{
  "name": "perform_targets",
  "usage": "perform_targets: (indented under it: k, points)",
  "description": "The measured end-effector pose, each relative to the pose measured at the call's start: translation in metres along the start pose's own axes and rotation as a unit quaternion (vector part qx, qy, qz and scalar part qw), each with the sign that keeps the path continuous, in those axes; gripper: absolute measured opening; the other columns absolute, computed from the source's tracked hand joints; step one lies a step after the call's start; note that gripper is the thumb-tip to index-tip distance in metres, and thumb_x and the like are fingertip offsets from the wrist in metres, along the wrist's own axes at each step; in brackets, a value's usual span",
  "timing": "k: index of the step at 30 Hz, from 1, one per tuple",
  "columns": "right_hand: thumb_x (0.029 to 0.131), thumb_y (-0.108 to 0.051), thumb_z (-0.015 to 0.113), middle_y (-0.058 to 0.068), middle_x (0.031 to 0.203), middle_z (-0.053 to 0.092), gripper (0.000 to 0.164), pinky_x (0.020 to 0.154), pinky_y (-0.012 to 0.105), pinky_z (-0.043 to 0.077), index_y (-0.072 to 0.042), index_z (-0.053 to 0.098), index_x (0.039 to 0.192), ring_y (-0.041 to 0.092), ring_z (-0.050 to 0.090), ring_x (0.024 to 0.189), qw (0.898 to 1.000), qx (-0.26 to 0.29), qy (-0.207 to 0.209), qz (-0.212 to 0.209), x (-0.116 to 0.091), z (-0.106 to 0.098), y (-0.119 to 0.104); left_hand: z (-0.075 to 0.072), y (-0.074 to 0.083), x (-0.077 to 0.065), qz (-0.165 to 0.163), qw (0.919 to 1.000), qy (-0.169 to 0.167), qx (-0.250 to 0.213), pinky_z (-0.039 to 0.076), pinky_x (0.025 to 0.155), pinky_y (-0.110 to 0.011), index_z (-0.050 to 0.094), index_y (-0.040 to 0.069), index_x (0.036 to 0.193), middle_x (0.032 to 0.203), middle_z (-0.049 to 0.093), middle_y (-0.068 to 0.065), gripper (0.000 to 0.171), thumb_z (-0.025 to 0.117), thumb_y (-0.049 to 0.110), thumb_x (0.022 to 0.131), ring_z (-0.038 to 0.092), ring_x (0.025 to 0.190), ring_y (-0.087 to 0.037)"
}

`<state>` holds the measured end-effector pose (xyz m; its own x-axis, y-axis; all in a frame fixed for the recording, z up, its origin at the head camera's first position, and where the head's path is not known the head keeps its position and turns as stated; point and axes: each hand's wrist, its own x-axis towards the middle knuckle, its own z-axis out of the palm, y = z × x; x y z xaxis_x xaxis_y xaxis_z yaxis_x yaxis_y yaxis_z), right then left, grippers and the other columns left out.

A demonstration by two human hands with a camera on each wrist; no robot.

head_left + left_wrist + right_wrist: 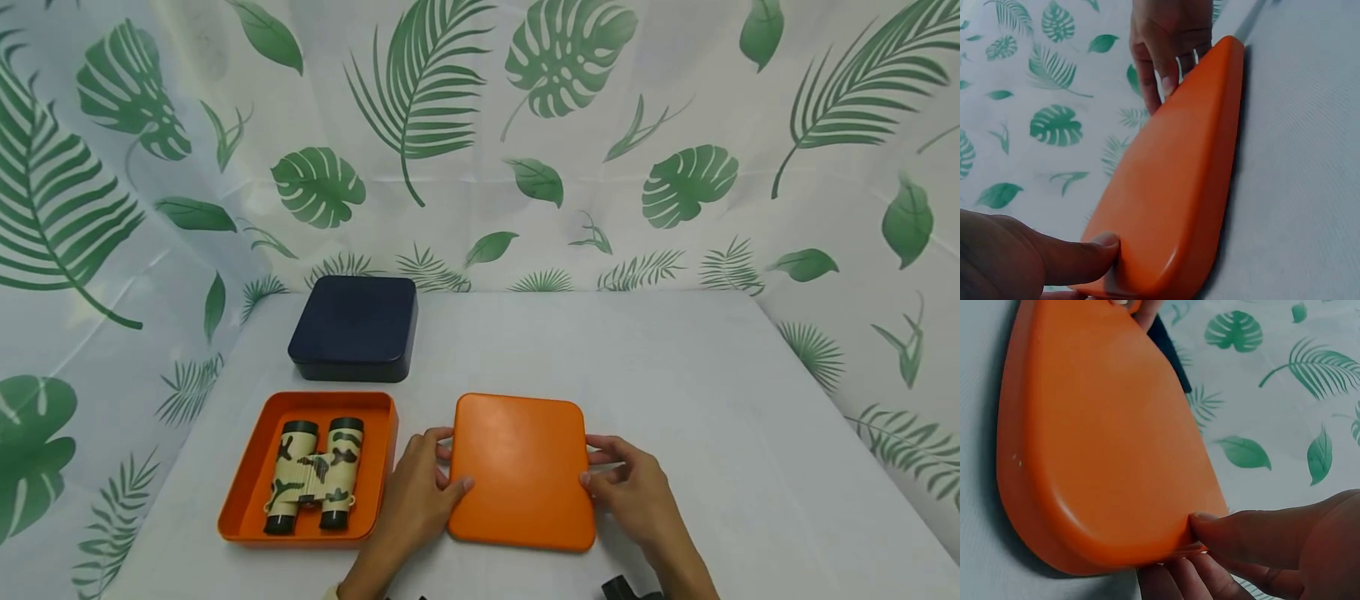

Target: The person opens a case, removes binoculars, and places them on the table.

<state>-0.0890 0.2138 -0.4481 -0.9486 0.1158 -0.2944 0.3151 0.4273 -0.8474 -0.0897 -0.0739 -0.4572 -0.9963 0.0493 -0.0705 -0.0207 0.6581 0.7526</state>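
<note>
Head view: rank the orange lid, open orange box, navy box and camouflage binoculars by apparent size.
1. Open orange box and orange lid: too alike to rank
2. Navy box, farther back
3. Camouflage binoculars

A navy box (352, 325) sits toward the far left of the white table (697, 375). Behind and along both sides hangs a pale cloth (465, 179) printed with green leaves.
</note>
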Motion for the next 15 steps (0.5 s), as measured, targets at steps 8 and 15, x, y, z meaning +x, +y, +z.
perform_targets:
  k: [8,15]
  points:
    - [0.091,-0.002,0.079,0.015,0.123,0.07,0.053,0.069,0.028,0.061,-0.008,0.065,0.141,0.018,0.069,0.091,0.999,-0.05,0.01,0.004,0.0029,0.0067,0.002,0.0039,-0.0038,0.0004,-0.003,0.9998,0.002,0.02,0.041,0.068,-0.023,0.058,0.012,0.143,0.11,0.061,-0.002,0.067,0.091,0.025,0.086,0.053,0.079,-0.009]
    - [0.091,-0.003,0.078,0.013,0.12,0.07,0.051,0.067,0.026,0.058,-0.007,0.066,0.141,0.018,0.067,0.09,0.996,-0.085,0.012,0.0,0.0018,0.0087,-0.0008,0.0056,-0.003,0.0003,-0.01,0.9993,-0.006,0.037,0.038,0.066,-0.023,0.058,0.009,0.145,0.109,0.058,-0.001,0.068,0.089,0.027,0.088,0.048,0.078,-0.009]
